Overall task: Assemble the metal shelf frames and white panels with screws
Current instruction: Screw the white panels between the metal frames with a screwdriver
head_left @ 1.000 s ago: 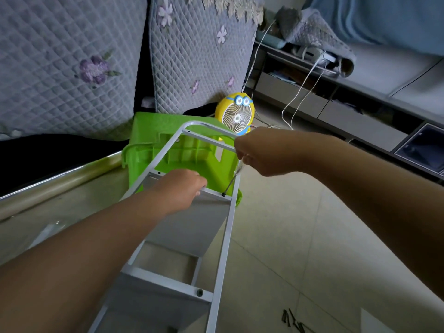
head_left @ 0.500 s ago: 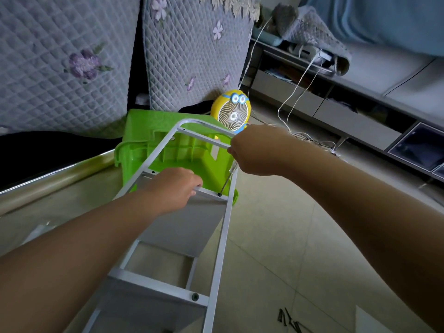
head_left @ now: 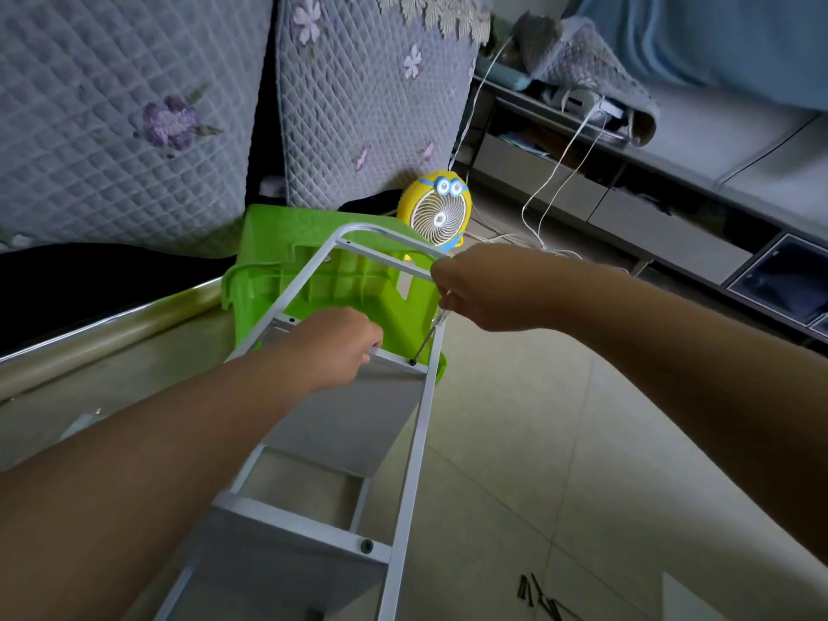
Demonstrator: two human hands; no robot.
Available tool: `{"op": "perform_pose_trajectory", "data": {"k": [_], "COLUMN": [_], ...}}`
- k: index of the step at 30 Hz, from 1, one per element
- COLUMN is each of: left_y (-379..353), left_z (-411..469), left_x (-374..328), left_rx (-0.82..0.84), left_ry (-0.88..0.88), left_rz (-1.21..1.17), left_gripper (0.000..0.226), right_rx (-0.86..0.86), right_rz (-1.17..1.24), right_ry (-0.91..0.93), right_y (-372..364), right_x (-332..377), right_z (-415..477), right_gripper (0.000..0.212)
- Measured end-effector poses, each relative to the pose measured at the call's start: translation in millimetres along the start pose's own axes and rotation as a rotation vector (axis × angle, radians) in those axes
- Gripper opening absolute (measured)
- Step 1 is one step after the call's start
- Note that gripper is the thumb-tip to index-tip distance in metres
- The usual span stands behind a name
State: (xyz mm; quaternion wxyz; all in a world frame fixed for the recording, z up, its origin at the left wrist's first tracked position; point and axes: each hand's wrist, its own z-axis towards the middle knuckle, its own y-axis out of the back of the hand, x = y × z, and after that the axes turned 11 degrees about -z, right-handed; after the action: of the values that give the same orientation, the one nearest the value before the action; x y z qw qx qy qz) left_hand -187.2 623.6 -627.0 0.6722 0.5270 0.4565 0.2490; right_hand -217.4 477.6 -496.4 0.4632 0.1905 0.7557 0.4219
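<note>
A white metal shelf frame [head_left: 416, 441] runs away from me, its rounded far end resting on a green plastic stool [head_left: 286, 271]. White panels [head_left: 354, 423] are fitted between its rails. My left hand [head_left: 336, 342] grips the far edge of the upper panel. My right hand [head_left: 475, 289] is closed on a thin screwdriver [head_left: 424, 345] whose tip sits on a dark screw [head_left: 411, 363] at the panel's right corner. Another dark screw [head_left: 366, 545] is set in the nearer crossbar.
Several loose black screws [head_left: 540, 598] lie on the tiled floor at the lower right. A yellow desk fan [head_left: 437, 212] stands behind the stool. Quilted sofa cushions [head_left: 134, 118] rise at the back left. White cables [head_left: 551, 181] hang from a low grey cabinet [head_left: 649, 217] on the right.
The view has shifted slightly; both hands hold the same places on the frame and tool. No part has visibly come loose or moved.
</note>
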Motion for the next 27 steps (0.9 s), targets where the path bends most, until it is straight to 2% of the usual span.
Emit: {"op": "perform_pose_trajectory", "data": {"k": [4,8,11,15,18,20,23,27], "left_y": [0,1,2,4,6,10,21,26], "left_z": [2,2,2,1,4,5,5,2], "left_x": [1,2,1,-1,-3,-3,3,17], "left_rx": [0.004,-0.011,-0.007,0.001,0.043,0.111,0.172,0.208], "left_ry": [0.009,0.017,0.037,0.047,0.029,0.030,0.055,0.046], "left_rz": [-0.020,-0.053,-0.073,-0.082,-0.060,-0.008,0.148,0.314], "left_gripper": [0.018,0.018,0.020,0.021,0.019,0.014,0.016,0.017], "right_rx": [-0.031,-0.010,0.028,0.076,0.134,0.122,0.034,-0.015], "right_rz": [-0.205,-0.225,-0.135,0.158,0.140,0.074,-0.052,-0.110], "right_ry": [0.045,0.002,-0.056,-0.102,-0.026,0.024,0.063,0.118], "right_y": [0,-1,0,3,4,5,7,4], "right_x": [3,8,15,13,7,3,-3,-4], "right_z": [-2,1,7,7,5,5,5,6], "right_gripper": [0.040,0.034,0.029,0.013,0.012,0.004,0.018,0.020]}}
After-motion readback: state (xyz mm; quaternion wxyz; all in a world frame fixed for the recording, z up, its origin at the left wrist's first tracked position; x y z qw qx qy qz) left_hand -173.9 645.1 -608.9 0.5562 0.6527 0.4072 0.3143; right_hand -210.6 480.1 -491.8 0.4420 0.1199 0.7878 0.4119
